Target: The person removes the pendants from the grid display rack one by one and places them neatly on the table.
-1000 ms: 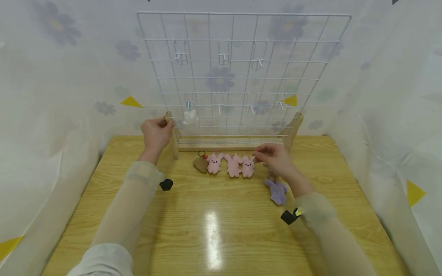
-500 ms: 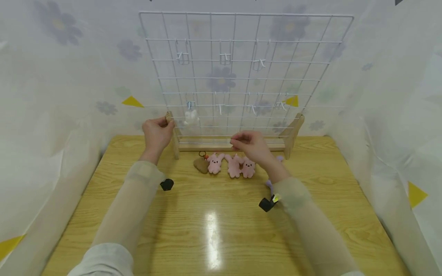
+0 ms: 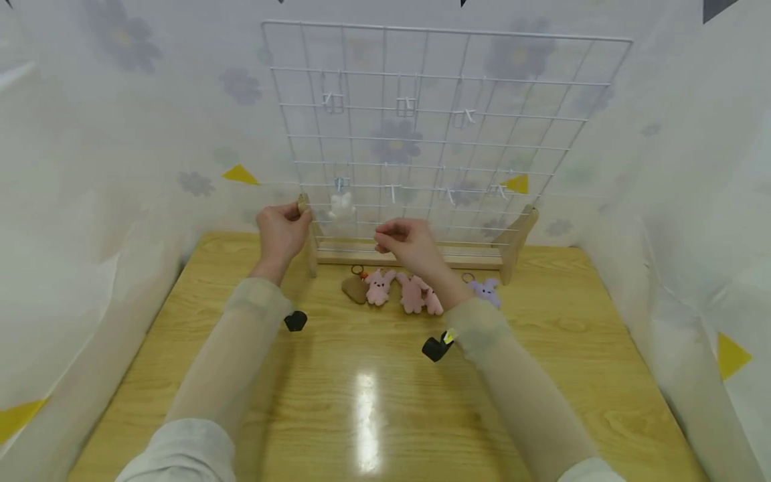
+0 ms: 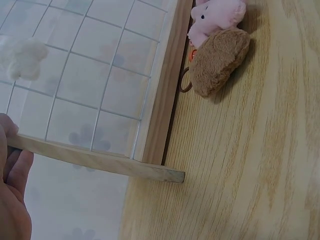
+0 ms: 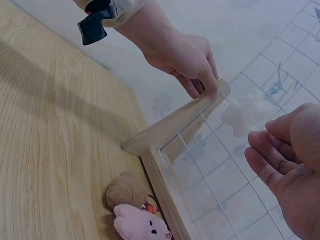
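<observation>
My left hand (image 3: 282, 231) grips the top of the left wooden post (image 4: 90, 159) of a stand holding a white wire grid rack (image 3: 447, 31). A white fluffy plush keychain (image 3: 342, 206) hangs from the lower left hook, just right of that hand. My right hand (image 3: 409, 244) is raised in front of the grid's lower part, right of the white plush. Its fingers are loosely bent, with nothing between them in the right wrist view. Below it on the table lie a brown plush (image 4: 218, 62) and several pink rabbit plushes (image 3: 378, 288).
A purple plush keychain (image 3: 485, 292) lies on the wooden table (image 3: 241, 415) near the stand's right foot, beside my right forearm. Several white hooks (image 3: 393, 192) project from the grid in two rows. Pale flowered sheets (image 3: 680, 221) enclose the back and sides.
My right hand has moved left and up, from beside the pink plushes to near the white plush. My left hand keeps its grip on the post. The head view has shifted slightly.
</observation>
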The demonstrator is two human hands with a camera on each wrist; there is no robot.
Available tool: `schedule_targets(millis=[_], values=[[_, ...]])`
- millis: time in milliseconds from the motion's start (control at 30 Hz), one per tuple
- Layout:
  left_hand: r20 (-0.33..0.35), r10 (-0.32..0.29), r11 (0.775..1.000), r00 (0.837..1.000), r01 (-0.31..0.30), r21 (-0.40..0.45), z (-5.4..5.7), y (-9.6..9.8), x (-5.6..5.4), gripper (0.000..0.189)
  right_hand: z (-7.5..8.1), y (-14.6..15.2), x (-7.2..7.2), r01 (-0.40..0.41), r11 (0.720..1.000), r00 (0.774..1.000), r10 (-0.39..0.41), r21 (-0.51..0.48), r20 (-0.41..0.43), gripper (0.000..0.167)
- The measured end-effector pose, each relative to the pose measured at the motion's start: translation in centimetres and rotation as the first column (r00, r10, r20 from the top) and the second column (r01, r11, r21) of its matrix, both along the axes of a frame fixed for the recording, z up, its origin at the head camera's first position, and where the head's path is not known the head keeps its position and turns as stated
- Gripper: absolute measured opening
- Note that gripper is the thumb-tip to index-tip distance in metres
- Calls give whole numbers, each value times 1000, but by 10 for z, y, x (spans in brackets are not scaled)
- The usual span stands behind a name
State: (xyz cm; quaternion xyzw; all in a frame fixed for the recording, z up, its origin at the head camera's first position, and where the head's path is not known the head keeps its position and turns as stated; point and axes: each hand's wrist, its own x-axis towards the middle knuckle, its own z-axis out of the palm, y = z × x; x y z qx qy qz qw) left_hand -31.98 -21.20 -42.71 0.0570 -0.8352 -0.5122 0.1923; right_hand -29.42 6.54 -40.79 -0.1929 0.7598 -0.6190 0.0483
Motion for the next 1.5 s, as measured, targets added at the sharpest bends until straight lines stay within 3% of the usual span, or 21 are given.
schedule_targets(millis=[300,567,833,1067,1267,1500], values=[[-15,19,1000,1000,-19,-14,0,-5,2,24,9,-40,-8,-8,999,996,11,39,-84,16],[-1,10,1000,1000,-10,-6,-1,-3,1,25,15,-60,-14,77,997,992,-76,4,-98,19],[-8,21,1000,1000,-21,-5,-3,0,-1,25,16,-73,-22,131,991,978,-132,-16,-162,17],[-10,2,1000,1000,-2,-7,-4,2,0,25,23,-80,-28,183,982,971,-187,-40,-147,20],[-6,-9,1000,1000,9,-4,0,2,1,25,30,-85,-34,250,966,952,-257,-62,-169,16],[-26,-1,999,1000,0,-40,-1,0,-2,24,35,-90,-38,226,969,964,-237,-100,-118,19]])
